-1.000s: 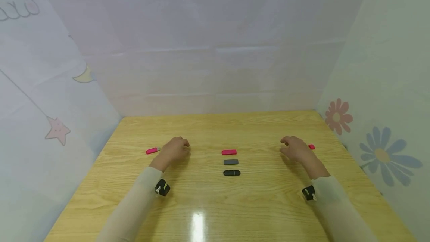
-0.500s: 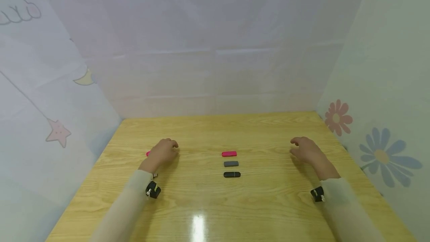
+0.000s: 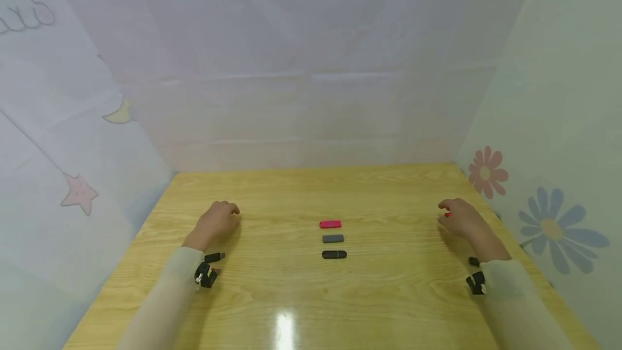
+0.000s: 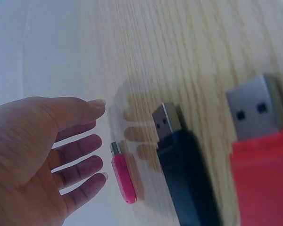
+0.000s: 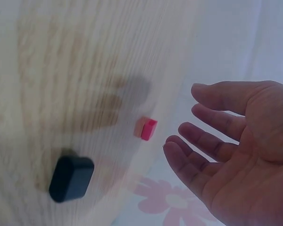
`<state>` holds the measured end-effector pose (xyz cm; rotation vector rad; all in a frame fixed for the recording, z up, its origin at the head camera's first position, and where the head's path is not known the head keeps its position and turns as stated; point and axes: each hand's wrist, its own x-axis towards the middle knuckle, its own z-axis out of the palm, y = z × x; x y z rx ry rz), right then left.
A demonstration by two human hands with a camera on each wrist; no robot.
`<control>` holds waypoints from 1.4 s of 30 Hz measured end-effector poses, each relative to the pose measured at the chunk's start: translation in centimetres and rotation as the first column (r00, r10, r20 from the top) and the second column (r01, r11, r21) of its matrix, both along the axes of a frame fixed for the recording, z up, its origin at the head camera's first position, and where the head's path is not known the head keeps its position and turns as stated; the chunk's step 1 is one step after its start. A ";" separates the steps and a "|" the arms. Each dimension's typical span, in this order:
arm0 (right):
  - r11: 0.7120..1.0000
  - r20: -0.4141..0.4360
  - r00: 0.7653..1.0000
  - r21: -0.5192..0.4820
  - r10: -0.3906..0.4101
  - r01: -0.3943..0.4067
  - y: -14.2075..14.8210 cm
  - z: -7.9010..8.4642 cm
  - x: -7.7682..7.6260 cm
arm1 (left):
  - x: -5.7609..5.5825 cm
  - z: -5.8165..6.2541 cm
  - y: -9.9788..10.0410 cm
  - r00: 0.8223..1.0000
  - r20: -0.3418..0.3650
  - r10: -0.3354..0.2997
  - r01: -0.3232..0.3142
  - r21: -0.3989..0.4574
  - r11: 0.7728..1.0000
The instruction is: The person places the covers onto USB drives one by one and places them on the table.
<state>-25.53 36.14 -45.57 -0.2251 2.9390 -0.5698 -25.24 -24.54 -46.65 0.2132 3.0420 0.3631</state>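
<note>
My left hand (image 3: 214, 224) hovers over the left of the table with its fingers loosely bent and nothing in them. In the left wrist view, a pink USB stick (image 4: 124, 179) lies by the fingertips. Nearer that camera are a black USB stick (image 4: 186, 174) and a red one (image 4: 264, 174), metal plugs bare. At the right, my right hand (image 3: 464, 219) is also relaxed and holds nothing. Near its fingers lies a small red cap (image 5: 149, 129), with a black cap (image 5: 71, 179) closer to the wrist. The left hand hides the pink stick in the head view.
Mid-table, a pink USB stick (image 3: 330, 224), a grey one (image 3: 332, 239) and a black one (image 3: 334, 254) lie in a column with no plugs showing. The wooden table (image 3: 311, 301) meets patterned sheets at the back and sides.
Both hands have moved outward, the left to the left and the right to the right. A black USB stick by the left sleeve and a black cap by the right sleeve have come into view.
</note>
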 end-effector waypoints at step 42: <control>0.993 0.010 0.999 0.114 0.034 -0.035 2.8 -1.6 -2.1 | 0.4 0.3 -4.2 0.997 0.084 0.002 -0.001 -0.011 1.000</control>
